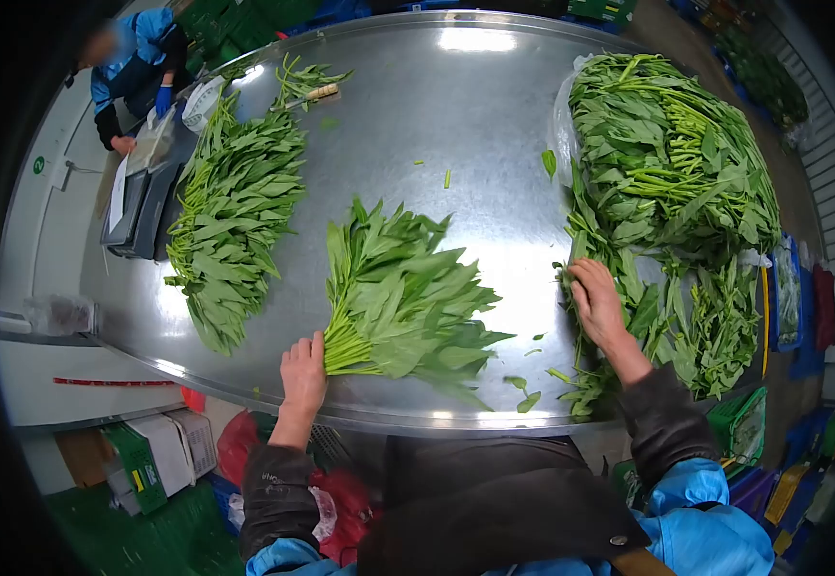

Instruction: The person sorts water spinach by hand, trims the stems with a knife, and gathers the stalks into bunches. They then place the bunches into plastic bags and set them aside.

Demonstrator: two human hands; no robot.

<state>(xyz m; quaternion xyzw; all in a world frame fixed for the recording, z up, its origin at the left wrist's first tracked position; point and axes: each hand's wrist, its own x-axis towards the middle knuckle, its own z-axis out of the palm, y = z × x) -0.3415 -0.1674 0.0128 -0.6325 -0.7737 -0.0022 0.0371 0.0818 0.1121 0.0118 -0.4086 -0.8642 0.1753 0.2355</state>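
Note:
A fanned bunch of long-leaved greens (403,298) lies at the middle of the metal table (408,144), its stems to the left. My left hand (303,372) is closed round the stem ends of that bunch. At the right, my right hand (598,300) touches the left edge of the loose greens, its fingers curled; what they hold, if anything, is hidden. Behind and beside it rises a large heap of greens (629,144) on clear plastic, with more loose stems (705,326) in front.
Neatly laid bunches (244,211) form a row at the left. A knife (321,93) lies near cut stems at the back. A co-worker (139,58) stands at the back left beside a dark device (139,211). Green crates (139,466) stand below the table.

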